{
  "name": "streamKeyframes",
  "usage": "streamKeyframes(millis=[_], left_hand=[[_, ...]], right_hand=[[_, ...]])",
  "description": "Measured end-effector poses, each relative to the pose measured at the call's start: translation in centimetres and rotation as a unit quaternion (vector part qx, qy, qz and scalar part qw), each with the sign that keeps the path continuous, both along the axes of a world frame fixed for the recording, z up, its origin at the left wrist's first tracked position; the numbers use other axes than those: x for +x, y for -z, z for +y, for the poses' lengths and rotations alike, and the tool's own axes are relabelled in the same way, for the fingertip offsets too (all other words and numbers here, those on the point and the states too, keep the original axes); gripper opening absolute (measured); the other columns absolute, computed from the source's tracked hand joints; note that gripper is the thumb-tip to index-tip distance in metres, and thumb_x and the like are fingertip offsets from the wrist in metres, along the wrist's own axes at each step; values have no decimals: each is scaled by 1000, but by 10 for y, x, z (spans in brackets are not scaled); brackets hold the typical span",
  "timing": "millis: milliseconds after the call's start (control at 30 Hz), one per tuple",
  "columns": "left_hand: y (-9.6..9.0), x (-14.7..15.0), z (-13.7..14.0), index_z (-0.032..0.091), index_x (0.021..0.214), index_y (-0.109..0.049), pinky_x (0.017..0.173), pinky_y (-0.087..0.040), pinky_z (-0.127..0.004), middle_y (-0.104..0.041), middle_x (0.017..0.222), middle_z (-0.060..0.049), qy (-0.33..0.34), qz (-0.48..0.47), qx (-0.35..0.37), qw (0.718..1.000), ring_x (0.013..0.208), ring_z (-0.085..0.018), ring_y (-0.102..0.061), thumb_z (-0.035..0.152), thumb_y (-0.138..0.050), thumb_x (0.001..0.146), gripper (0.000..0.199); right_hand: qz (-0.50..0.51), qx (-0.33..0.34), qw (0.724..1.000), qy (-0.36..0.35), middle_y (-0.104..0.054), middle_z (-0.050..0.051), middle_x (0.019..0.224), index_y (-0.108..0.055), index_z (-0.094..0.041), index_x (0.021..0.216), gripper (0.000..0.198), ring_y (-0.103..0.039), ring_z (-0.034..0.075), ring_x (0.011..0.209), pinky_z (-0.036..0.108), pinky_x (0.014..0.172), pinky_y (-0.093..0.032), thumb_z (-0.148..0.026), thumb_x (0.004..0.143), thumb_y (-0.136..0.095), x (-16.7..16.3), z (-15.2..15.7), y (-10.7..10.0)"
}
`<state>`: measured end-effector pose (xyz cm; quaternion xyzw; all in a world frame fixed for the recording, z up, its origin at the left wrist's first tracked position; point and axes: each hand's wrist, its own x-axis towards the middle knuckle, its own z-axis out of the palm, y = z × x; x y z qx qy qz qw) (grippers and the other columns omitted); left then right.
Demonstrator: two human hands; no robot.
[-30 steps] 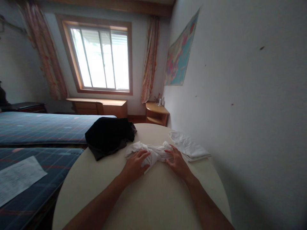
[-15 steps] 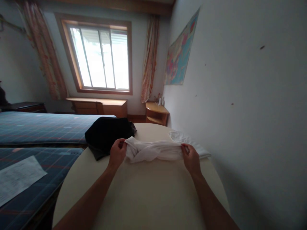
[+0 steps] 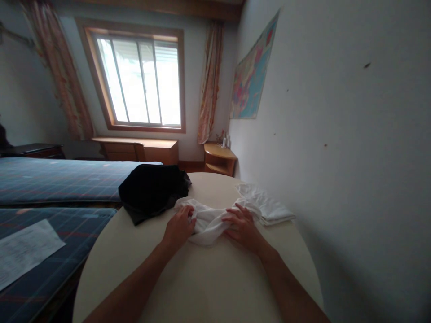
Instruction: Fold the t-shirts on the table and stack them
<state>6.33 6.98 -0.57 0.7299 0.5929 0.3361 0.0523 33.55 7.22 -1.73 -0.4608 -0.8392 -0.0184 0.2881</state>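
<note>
A thin white cloth [image 3: 208, 224] lies bunched on the round cream table [image 3: 215, 278]; its exact kind does not show. At its left end my left hand [image 3: 181, 224] is closed, the fingers curled into the fabric. My right hand [image 3: 243, 228] rests over the right part with fingers spread apart, pressing lightly on the folds. Just beyond the right hand lies a second, flatter white cloth [image 3: 274, 208], folded near the table's right edge. Behind my left hand sits a heap of black cloth [image 3: 151, 190].
Two plaid mattresses [image 3: 84, 179] stand to the left, the nearer with a printed sheet of paper [image 3: 28, 251] on it. The white wall [image 3: 353, 188] runs close along the right. A desk [image 3: 158, 150] and a corner shelf [image 3: 220, 154] stand beyond the table.
Both hands have come inward and closer to me. The white cloth, earlier pulled out between pinching fingers, now lies slack and bunched. The right hand has let go of its corner and spread its fingers.
</note>
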Motion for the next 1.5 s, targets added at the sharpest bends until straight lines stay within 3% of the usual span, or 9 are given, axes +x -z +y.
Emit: streamKeyframes(millis=[200, 433, 600, 733, 867, 1000, 1233, 1367, 1500], left_hand=[[-14, -17, 13, 22, 89, -61, 74, -47, -27, -69, 85, -2, -28, -133, 45, 990, 78, -18, -65, 31, -55, 85, 11], [-21, -66, 35, 18, 82, -61, 70, -49, -28, -66, 76, -3, -155, -301, 114, 934, 71, -19, -63, 43, -60, 76, 26], [-11, -58, 35, 18, 91, -63, 81, -50, -29, -71, 90, -7, -97, -240, 32, 965, 85, -21, -67, 37, -56, 81, 22], [-6, -45, 28, 19, 124, -55, 92, -47, -32, -68, 119, -11, -87, -113, -68, 987, 107, -25, -65, 30, -56, 84, 41], [-8, -44, 20, 14, 144, -37, 94, -46, -39, -54, 138, -22, -113, 29, -113, 987, 116, -32, -61, 29, -55, 84, 65], [-12, -52, 17, 9, 146, -32, 85, -48, -42, -65, 117, -25, -150, 77, -193, 967, 103, -37, -67, 30, -53, 85, 68], [-18, -58, 28, 20, 119, -54, 76, -49, -30, -72, 94, -7, -111, -136, -21, 984, 80, -22, -69, 33, -50, 88, 34], [-24, -65, 34, 17, 102, -65, 81, -51, -30, -72, 96, -8, -117, -249, 34, 961, 87, -22, -68, 35, -51, 85, 28], [-17, -70, 39, 14, 117, -65, 93, -50, -32, -71, 113, -11, -118, -298, -20, 947, 103, -24, -66, 30, -59, 80, 41]], right_hand=[[36, 4, 999, 1, -71, 7, 105, -69, -24, 92, 11, -54, 29, 121, 52, 108, -33, -28, 90, -58, -4, 8, 3], [249, 60, 949, 185, -70, 10, 93, -64, -19, 98, 33, -66, 25, 86, 38, 79, -50, -48, 91, -48, 40, 11, -14], [252, -17, 942, 220, -71, 4, 75, -66, -22, 100, 29, -67, 22, 69, 33, 67, -50, -43, 88, -51, 39, 11, -13], [278, -67, 948, 140, -73, 8, 103, -55, -23, 117, 31, -71, 22, 93, 35, 78, -55, -37, 90, -47, 26, 8, -10], [158, -53, 985, 39, -38, 14, 154, -61, -21, 112, 33, -38, 28, 140, 46, 111, -36, -37, 83, -61, 18, 2, -8], [30, -40, 999, -1, -13, 6, 164, -68, -26, 117, 45, -8, 33, 150, 52, 119, -18, -39, 74, -76, 10, -5, -5], [3, -7, 1000, 0, -40, 2, 154, -76, -28, 91, 12, -19, 32, 148, 56, 117, -18, -35, 84, -69, 3, -1, -2], [98, 42, 994, 34, -68, 8, 122, -71, -23, 98, 27, -45, 26, 133, 50, 113, -31, -43, 95, -53, 19, 9, -8], [191, 64, 973, 111, -71, 13, 102, -69, -18, 98, 46, -59, 29, 111, 48, 101, -43, -58, 94, -45, 38, 16, -10]])
